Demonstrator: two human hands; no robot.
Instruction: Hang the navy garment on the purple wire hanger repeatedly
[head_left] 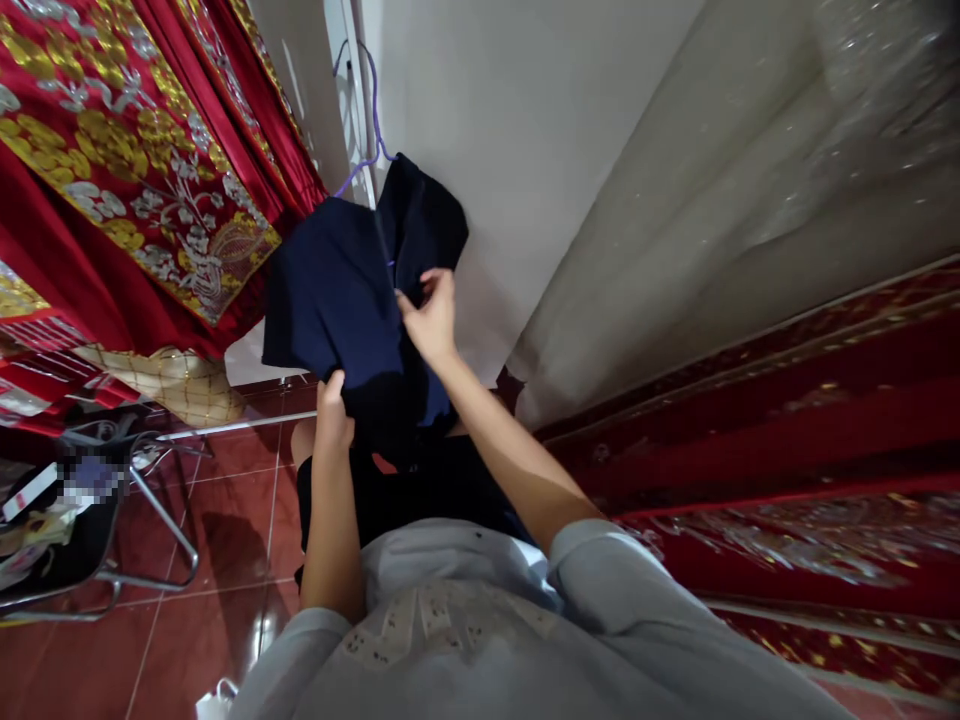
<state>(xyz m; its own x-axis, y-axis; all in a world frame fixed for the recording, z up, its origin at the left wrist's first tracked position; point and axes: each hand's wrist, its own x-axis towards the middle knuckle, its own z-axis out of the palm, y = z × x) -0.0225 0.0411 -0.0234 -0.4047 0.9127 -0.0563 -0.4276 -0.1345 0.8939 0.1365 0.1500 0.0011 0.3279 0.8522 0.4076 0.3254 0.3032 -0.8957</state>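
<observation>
Mid-frame, the right hand (433, 315) pinches the front edge of a dark shirt (337, 270); the left hand's (334, 415) grip is closed on its lower edge.

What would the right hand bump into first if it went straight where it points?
Most likely the dark blue garment: the right hand points up into it, and the fingers seem to touch it, though depth is hard to judge here.
</observation>
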